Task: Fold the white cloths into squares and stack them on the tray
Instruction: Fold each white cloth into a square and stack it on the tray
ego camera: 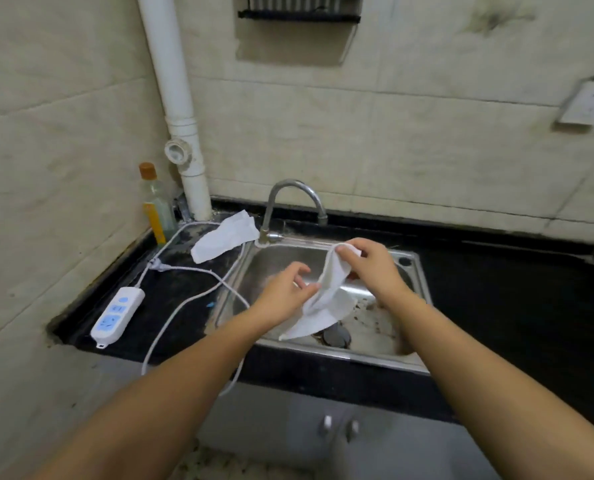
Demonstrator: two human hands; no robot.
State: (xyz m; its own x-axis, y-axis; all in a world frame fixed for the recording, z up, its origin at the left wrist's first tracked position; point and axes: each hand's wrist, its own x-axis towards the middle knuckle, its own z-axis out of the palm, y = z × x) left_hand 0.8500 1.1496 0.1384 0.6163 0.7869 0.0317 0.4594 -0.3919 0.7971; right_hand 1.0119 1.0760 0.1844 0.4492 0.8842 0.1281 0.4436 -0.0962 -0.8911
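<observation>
Both hands held one white cloth [326,299] above the steel sink [411,271]: the right hand [368,263] pinched its top, the left hand [285,289] its middle. A second cloth [224,237] lay on the black counter [513,299]. The bottle [155,206] label was unreadable.

Single head-worn view, forward and down, close over sink [406,355]
</observation>
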